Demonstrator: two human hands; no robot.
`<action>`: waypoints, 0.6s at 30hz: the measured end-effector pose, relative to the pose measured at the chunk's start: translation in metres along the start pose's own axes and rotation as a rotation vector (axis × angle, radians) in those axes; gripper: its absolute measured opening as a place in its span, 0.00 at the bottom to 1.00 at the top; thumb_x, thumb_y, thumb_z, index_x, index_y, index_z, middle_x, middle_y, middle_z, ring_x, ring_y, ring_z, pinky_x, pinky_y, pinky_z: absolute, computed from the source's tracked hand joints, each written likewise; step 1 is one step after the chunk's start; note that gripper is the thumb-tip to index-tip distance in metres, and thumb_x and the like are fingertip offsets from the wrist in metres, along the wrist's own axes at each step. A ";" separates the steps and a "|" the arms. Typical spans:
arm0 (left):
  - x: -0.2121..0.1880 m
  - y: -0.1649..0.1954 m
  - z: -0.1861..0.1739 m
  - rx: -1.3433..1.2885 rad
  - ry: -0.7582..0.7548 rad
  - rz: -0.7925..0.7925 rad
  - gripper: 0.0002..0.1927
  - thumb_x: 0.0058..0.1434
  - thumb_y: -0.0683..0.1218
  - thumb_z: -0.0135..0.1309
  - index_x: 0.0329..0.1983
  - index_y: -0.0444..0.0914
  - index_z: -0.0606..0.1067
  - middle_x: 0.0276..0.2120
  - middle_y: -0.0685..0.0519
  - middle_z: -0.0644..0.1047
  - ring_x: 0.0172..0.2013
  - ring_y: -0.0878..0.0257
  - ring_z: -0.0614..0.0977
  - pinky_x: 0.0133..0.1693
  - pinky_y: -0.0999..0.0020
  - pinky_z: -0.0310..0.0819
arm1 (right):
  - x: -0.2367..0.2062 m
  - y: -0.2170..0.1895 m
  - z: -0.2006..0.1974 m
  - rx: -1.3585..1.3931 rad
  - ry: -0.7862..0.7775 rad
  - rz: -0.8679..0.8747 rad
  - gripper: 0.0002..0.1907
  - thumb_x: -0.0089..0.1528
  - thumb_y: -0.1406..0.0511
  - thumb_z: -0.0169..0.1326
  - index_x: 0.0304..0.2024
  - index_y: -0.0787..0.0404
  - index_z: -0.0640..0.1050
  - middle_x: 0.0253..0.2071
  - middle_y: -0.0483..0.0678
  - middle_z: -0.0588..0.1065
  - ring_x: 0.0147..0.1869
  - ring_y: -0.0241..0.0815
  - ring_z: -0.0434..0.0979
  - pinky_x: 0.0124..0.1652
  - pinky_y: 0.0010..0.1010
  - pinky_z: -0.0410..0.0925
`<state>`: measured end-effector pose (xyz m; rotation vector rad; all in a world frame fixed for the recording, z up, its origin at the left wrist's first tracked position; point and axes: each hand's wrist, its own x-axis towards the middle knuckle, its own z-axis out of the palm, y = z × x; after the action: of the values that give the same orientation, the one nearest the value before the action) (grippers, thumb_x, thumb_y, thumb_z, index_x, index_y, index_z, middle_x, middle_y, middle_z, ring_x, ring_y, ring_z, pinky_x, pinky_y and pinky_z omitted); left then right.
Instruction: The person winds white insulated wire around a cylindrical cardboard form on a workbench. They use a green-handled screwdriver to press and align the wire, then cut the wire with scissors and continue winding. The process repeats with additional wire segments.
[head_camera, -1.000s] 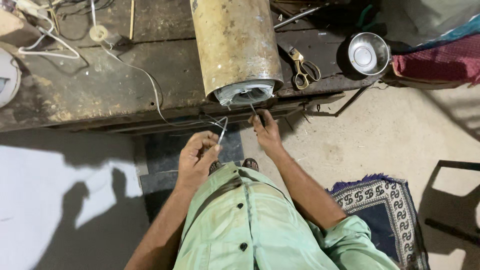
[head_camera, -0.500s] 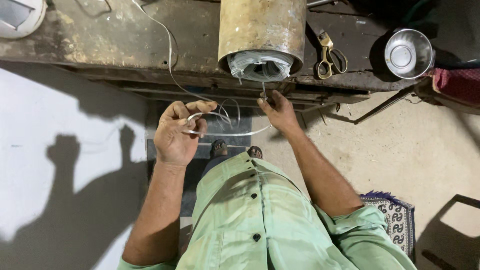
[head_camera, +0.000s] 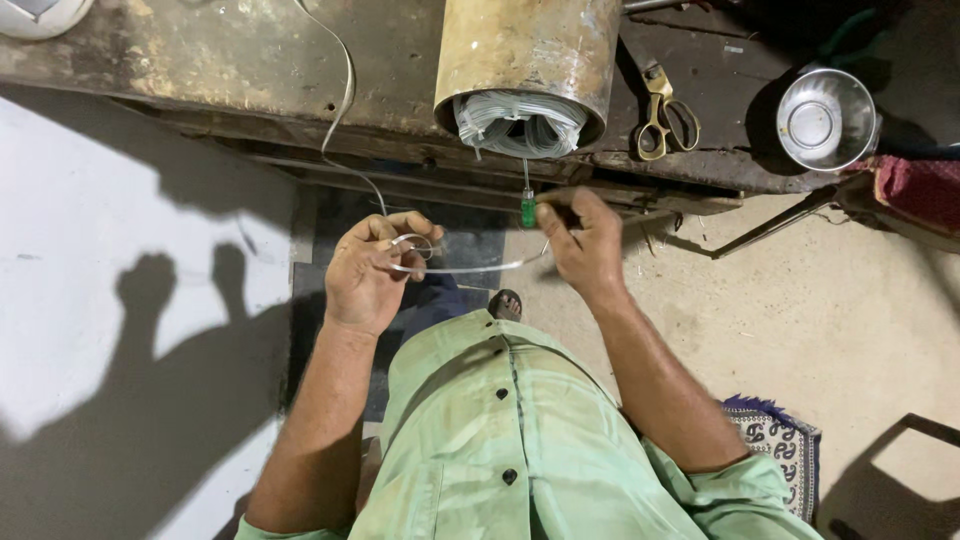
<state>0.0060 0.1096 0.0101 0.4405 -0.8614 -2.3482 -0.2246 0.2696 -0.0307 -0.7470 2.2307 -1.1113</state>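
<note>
Wire (head_camera: 470, 268), thin and pale, ran between my two hands just below the middle of the frame, sagging in a shallow curve. My left hand (head_camera: 375, 270) had its fingers (head_camera: 412, 228) curled shut around a small loop of it, and from that fist another length climbed toward the upper left, up over the edge of the counter (head_camera: 230, 75). My right hand (head_camera: 583, 235) was closed as well, thumb and forefinger pinched on the other end of the wire and on a small green-handled tool (head_camera: 527, 208), whose thin shaft pointed up toward the open mouth of the rusty metal cylinder (head_camera: 527, 55) lying on the counter at top centre. Inside that mouth sat a thick bundle of pale windings (head_camera: 520, 122), neatly bunched, so by my judgement much of the coil work was already in place, while the loose length between my hands had yet to be fed in or tied off. Farther out, yellow-handled scissors (head_camera: 660, 112) lay on the counter right of the cylinder, and a steel bowl (head_camera: 826, 118) sat near the upper right edge. Below the counter lay bare floor, with a patterned mat (head_camera: 780, 445) at lower right beside my green shirt.
</note>
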 end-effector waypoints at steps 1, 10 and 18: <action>0.002 0.000 0.002 -0.001 -0.028 -0.019 0.05 0.61 0.39 0.51 0.29 0.34 0.70 0.45 0.35 0.78 0.47 0.50 0.82 0.35 0.68 0.78 | -0.002 -0.010 -0.002 0.066 -0.104 -0.107 0.11 0.68 0.62 0.59 0.49 0.60 0.82 0.47 0.52 0.79 0.48 0.45 0.79 0.46 0.37 0.74; 0.024 0.021 0.006 0.133 -0.117 -0.125 0.03 0.59 0.39 0.51 0.30 0.34 0.73 0.49 0.35 0.79 0.35 0.63 0.80 0.33 0.74 0.74 | 0.011 -0.051 0.039 0.416 -0.759 -0.309 0.09 0.66 0.63 0.60 0.43 0.64 0.82 0.35 0.43 0.80 0.41 0.34 0.75 0.43 0.29 0.72; 0.026 0.023 -0.047 0.536 -0.038 -0.215 0.02 0.61 0.39 0.52 0.33 0.35 0.75 0.45 0.46 0.79 0.28 0.71 0.71 0.30 0.76 0.66 | 0.020 -0.030 0.024 0.763 -0.685 -0.177 0.13 0.64 0.60 0.62 0.40 0.65 0.83 0.33 0.49 0.80 0.34 0.35 0.75 0.34 0.28 0.68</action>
<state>0.0186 0.0571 -0.0119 0.7365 -1.5354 -2.2968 -0.2154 0.2284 -0.0220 -0.8160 1.0721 -1.3874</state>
